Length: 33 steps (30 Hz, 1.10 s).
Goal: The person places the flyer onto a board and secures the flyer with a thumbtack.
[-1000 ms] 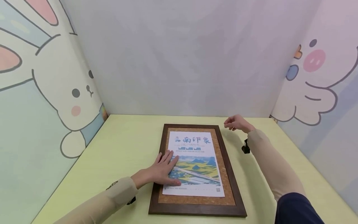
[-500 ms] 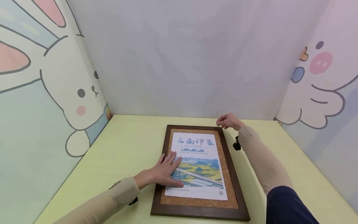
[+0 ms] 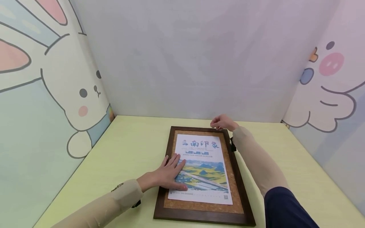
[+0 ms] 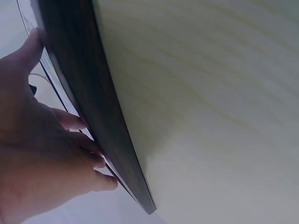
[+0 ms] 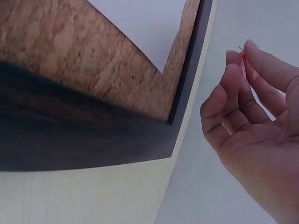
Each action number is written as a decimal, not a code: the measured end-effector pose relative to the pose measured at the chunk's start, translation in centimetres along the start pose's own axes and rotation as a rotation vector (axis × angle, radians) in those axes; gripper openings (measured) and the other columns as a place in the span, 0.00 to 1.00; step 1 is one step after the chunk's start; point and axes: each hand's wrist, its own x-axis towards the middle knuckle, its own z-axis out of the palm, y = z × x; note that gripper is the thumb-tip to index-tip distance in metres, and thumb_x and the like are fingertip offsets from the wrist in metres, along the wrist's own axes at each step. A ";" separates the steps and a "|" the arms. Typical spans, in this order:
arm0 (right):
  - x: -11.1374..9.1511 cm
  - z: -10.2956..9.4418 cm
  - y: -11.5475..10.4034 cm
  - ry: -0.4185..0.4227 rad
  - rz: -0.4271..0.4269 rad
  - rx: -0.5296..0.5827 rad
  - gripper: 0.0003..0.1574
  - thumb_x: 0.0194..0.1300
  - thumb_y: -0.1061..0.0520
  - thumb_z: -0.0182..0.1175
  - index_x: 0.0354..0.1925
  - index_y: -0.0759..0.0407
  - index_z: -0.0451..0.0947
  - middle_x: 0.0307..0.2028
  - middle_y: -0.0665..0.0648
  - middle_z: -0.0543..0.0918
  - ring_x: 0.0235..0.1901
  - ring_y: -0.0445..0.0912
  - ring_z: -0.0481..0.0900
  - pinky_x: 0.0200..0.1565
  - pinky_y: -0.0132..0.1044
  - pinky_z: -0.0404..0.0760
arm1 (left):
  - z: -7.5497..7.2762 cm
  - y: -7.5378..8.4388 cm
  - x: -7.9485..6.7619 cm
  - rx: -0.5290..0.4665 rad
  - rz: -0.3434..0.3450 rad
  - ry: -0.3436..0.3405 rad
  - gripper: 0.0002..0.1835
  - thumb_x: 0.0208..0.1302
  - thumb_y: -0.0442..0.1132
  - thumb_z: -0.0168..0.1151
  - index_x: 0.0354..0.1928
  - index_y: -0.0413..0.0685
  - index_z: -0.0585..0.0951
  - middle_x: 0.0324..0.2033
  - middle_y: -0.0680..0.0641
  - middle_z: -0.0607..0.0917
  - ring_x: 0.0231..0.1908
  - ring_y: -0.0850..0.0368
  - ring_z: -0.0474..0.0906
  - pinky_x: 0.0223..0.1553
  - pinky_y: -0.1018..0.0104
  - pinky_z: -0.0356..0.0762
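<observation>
Poster [image 3: 203, 150], in the head view, lies on a brown-edged cork board [image 3: 205, 207] upon a pale yellow-green table [image 3: 137, 145], between cartoon-printed side walls [image 3: 22, 126] and a plain greyish back wall [image 3: 185, 63]. Its blue heading reads 云南印象. The left hand [image 3: 168, 178] rests on it, fingers spread. The left wrist view shows faint grain on the tabletop beside the dark frame [image 4: 91, 93]. Right wrist view: the right hand [image 5: 254, 137] pinches a red pin [image 5: 244, 55] near the frame's corner.

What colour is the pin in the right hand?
Red, with a thin pointed tip; the pin in the right hand shows best in the right wrist view.
</observation>
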 end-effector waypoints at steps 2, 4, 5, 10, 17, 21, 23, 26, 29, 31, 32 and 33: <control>0.3 0.4 -0.1 0.000 0.005 -0.008 0.16 0.65 0.59 0.62 0.46 0.70 0.80 0.38 0.66 0.83 0.31 0.50 0.77 0.39 0.43 0.80 | -0.1 0.1 0.0 0.007 -0.002 -0.001 0.56 0.55 0.72 0.57 0.76 0.48 0.50 0.76 0.38 0.44 0.77 0.42 0.35 0.72 0.38 0.34; 0.6 0.7 -0.1 -0.004 0.016 -0.013 0.17 0.65 0.58 0.62 0.47 0.70 0.80 0.39 0.65 0.83 0.31 0.50 0.77 0.38 0.40 0.80 | -0.2 0.2 0.0 0.007 0.000 -0.003 0.56 0.55 0.72 0.58 0.76 0.48 0.50 0.76 0.38 0.44 0.77 0.42 0.35 0.72 0.38 0.34; 0.7 0.9 -0.2 -0.003 0.023 -0.012 0.16 0.65 0.57 0.62 0.46 0.69 0.81 0.39 0.64 0.83 0.31 0.50 0.77 0.38 0.39 0.80 | -0.2 0.2 -0.1 0.006 0.002 -0.004 0.56 0.55 0.72 0.58 0.76 0.48 0.50 0.76 0.38 0.44 0.77 0.42 0.35 0.72 0.38 0.34; 1.1 1.8 -0.7 -0.018 0.023 -0.015 0.13 0.64 0.57 0.63 0.43 0.65 0.82 0.36 0.60 0.83 0.30 0.48 0.77 0.36 0.38 0.79 | -0.2 0.3 -0.2 0.012 0.001 -0.011 0.56 0.55 0.72 0.58 0.76 0.47 0.50 0.76 0.37 0.44 0.77 0.42 0.35 0.72 0.38 0.35; 1.7 3.1 -1.2 -0.050 -0.016 -0.026 0.11 0.65 0.57 0.62 0.42 0.65 0.83 0.34 0.60 0.83 0.28 0.49 0.77 0.34 0.38 0.79 | -0.3 0.3 -0.1 0.016 -0.004 -0.008 0.56 0.55 0.72 0.58 0.76 0.48 0.51 0.76 0.38 0.44 0.77 0.43 0.36 0.73 0.39 0.34; 1.8 3.7 -1.4 -0.064 -0.033 -0.046 0.12 0.66 0.58 0.62 0.42 0.65 0.82 0.34 0.60 0.84 0.28 0.48 0.76 0.34 0.37 0.78 | -0.3 0.4 0.0 0.018 -0.007 -0.008 0.56 0.55 0.72 0.58 0.76 0.48 0.51 0.76 0.38 0.45 0.77 0.43 0.36 0.73 0.39 0.35; 1.8 4.0 -1.5 -0.066 -0.036 -0.054 0.12 0.65 0.58 0.62 0.43 0.65 0.83 0.35 0.60 0.83 0.28 0.48 0.76 0.33 0.37 0.77 | -0.4 0.4 0.0 0.017 -0.006 -0.010 0.56 0.55 0.72 0.58 0.76 0.47 0.51 0.76 0.37 0.44 0.77 0.43 0.36 0.73 0.39 0.35; 1.6 4.4 -1.7 -0.065 -0.047 -0.064 0.11 0.65 0.58 0.62 0.42 0.65 0.83 0.33 0.60 0.82 0.26 0.47 0.74 0.32 0.36 0.75 | -0.5 0.5 0.0 0.017 -0.005 -0.012 0.56 0.55 0.72 0.58 0.76 0.47 0.51 0.76 0.37 0.45 0.77 0.42 0.36 0.73 0.39 0.35; 1.5 4.8 -1.9 -0.061 -0.059 -0.065 0.09 0.65 0.58 0.63 0.41 0.63 0.83 0.31 0.59 0.82 0.25 0.47 0.73 0.32 0.37 0.74 | -0.5 0.5 -0.1 0.020 -0.004 -0.013 0.56 0.55 0.71 0.58 0.76 0.47 0.51 0.76 0.37 0.45 0.77 0.42 0.36 0.73 0.39 0.35; 1.6 5.0 -1.9 -0.064 -0.065 -0.065 0.08 0.64 0.58 0.63 0.40 0.61 0.84 0.30 0.57 0.82 0.25 0.47 0.73 0.32 0.37 0.74 | -0.6 0.5 -0.1 0.019 -0.004 -0.014 0.56 0.55 0.71 0.58 0.76 0.47 0.51 0.76 0.37 0.45 0.77 0.42 0.36 0.73 0.39 0.35; 1.6 5.2 -2.0 -0.068 -0.069 -0.068 0.08 0.64 0.57 0.63 0.39 0.61 0.84 0.30 0.56 0.82 0.25 0.47 0.73 0.32 0.37 0.74 | -0.6 0.5 -0.1 0.020 -0.003 -0.013 0.56 0.55 0.71 0.59 0.76 0.47 0.51 0.76 0.36 0.45 0.77 0.42 0.37 0.73 0.39 0.35; 1.6 5.3 -1.9 -0.073 -0.072 -0.067 0.08 0.64 0.57 0.63 0.39 0.60 0.84 0.30 0.55 0.82 0.25 0.47 0.73 0.32 0.37 0.74 | -0.6 0.5 -0.1 0.023 -0.002 -0.013 0.55 0.55 0.71 0.59 0.76 0.47 0.51 0.76 0.36 0.45 0.77 0.42 0.37 0.73 0.39 0.35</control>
